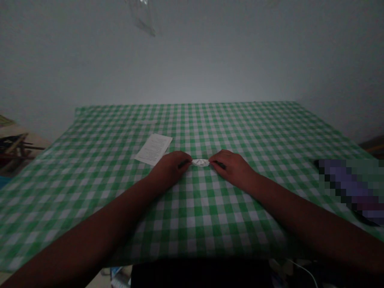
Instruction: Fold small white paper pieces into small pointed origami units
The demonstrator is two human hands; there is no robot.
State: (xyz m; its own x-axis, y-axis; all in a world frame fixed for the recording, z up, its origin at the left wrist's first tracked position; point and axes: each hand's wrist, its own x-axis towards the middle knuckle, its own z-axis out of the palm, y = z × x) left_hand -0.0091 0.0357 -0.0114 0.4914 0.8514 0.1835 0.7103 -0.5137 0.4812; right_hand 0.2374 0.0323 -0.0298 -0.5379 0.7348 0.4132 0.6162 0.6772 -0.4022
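A small, narrow white item with dark lines on it (pixel 201 162) spans the gap between my two hands, low over the checked tablecloth. My left hand (pixel 171 165) pinches its left end, fingers closed. At the other end my right hand (pixel 230 165) grips it between thumb and fingers. Something dark shows in the curl of each hand, but I cannot make out whether it belongs to the white item. Just beyond my left hand lies a printed white sheet of paper (pixel 154 149), flat on the cloth and partly covered by that hand.
A green-and-white checked tablecloth (pixel 228 128) covers the table, which stands against a grey wall (pixel 210 52). Towards the right edge lies a dark, flat device with a pixelated surface (pixel 348 184). A thin pale strip (pixel 146 122) is at the back left.
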